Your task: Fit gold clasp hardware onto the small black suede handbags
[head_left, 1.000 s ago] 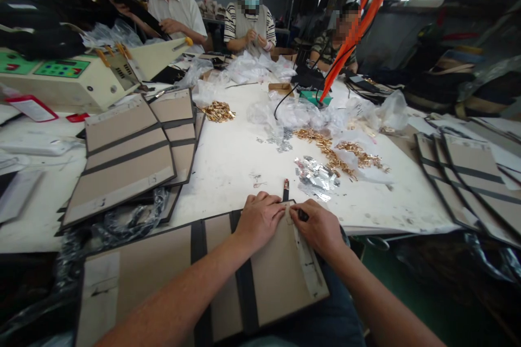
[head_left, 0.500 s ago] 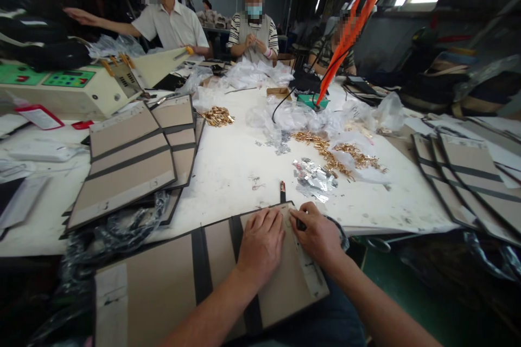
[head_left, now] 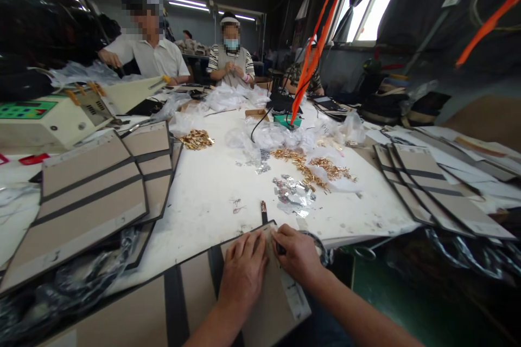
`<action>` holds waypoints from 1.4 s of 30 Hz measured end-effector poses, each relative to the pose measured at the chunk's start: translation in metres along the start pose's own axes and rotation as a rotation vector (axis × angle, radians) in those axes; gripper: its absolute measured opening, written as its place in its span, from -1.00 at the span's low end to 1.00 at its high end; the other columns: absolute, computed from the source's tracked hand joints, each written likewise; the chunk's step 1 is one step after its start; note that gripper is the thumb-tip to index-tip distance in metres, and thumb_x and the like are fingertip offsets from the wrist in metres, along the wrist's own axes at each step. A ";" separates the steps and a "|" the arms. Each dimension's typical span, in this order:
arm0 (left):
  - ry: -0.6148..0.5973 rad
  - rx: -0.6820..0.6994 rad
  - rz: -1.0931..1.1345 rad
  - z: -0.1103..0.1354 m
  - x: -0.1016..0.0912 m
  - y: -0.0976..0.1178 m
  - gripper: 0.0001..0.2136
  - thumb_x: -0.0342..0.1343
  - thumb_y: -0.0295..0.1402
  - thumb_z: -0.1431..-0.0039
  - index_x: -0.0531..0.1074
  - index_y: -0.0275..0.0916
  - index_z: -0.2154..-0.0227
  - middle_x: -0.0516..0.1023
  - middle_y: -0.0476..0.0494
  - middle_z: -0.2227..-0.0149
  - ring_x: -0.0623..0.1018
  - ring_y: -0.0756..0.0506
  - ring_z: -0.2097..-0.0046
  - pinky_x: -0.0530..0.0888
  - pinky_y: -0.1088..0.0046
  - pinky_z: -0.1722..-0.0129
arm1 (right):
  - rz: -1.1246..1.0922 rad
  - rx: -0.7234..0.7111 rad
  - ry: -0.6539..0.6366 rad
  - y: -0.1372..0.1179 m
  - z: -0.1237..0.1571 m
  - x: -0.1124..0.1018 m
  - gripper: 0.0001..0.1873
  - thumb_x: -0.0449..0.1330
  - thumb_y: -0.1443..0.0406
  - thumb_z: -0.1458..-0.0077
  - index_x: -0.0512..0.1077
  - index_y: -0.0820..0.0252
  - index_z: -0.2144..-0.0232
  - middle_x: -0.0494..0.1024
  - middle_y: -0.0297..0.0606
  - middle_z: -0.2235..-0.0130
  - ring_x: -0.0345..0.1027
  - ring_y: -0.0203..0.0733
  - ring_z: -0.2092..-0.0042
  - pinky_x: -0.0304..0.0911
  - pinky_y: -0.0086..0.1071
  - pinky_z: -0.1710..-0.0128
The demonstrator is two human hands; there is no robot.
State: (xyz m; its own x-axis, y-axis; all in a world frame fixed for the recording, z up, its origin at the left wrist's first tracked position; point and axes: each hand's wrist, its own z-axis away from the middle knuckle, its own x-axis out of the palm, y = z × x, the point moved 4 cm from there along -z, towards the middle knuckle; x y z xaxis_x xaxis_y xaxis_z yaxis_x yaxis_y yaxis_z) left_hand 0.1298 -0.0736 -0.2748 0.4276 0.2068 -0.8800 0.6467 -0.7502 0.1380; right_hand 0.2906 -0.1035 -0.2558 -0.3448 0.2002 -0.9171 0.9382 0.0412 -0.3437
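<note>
A brown board panel with black strips (head_left: 195, 293) lies in front of me at the table's near edge. My left hand (head_left: 243, 274) lies flat on it, fingers stretched forward near its far corner. Right beside it, my right hand (head_left: 298, 255) is curled at the panel's right edge, pinching something small and dark that I cannot make out. A small dark tool with a red end (head_left: 264, 210) rests on the white table (head_left: 215, 190) just beyond the panel.
Stacks of similar panels lie at the left (head_left: 89, 184) and right (head_left: 431, 187). Piles of small gold metal parts (head_left: 309, 165) and clear plastic bags (head_left: 268, 135) cover the middle. A cream machine (head_left: 52, 116) stands far left. Three people sit at the far end.
The view has tilted up, so the panel and both hands sit lower in the picture. Both hands stay together at the panel's far right corner.
</note>
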 end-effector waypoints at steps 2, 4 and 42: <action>-0.005 -0.006 -0.008 0.000 0.000 0.000 -0.61 0.05 -0.40 -0.39 0.41 -0.18 -0.23 0.52 -0.19 -0.22 0.46 -0.29 -0.20 0.41 0.08 -0.16 | 0.043 -0.002 -0.037 -0.003 -0.001 -0.002 -0.68 0.17 0.39 -0.16 0.54 0.05 0.06 0.56 -0.29 0.18 0.48 -0.17 0.14 0.19 -0.41 0.24; -0.010 -0.008 -0.007 0.000 -0.001 -0.001 -0.61 0.05 -0.41 -0.39 0.41 -0.16 -0.23 0.52 -0.18 -0.22 0.47 -0.28 -0.19 0.42 0.08 -0.17 | 0.089 -0.005 -0.082 -0.008 -0.002 -0.006 -0.68 0.19 0.40 -0.11 0.55 0.07 0.08 0.57 -0.28 0.16 0.49 -0.16 0.14 0.19 -0.40 0.25; -0.084 -0.184 0.397 -0.002 -0.019 -0.009 -0.51 0.29 -0.41 -0.21 0.38 -0.17 -0.20 0.49 -0.16 -0.23 0.39 -0.27 -0.25 0.31 0.01 -0.26 | -0.542 0.262 -0.482 0.003 -0.055 -0.028 -0.84 0.21 0.27 0.02 0.58 0.20 0.41 0.42 -0.44 0.63 0.25 -0.32 0.59 0.14 -0.48 0.58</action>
State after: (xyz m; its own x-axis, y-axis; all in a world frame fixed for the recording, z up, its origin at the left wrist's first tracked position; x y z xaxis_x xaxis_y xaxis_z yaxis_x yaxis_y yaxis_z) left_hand 0.1172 -0.0693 -0.2587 0.6176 -0.1320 -0.7754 0.5476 -0.6355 0.5443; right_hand 0.3046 -0.0550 -0.2203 -0.7861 -0.2332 -0.5725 0.6167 -0.2337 -0.7517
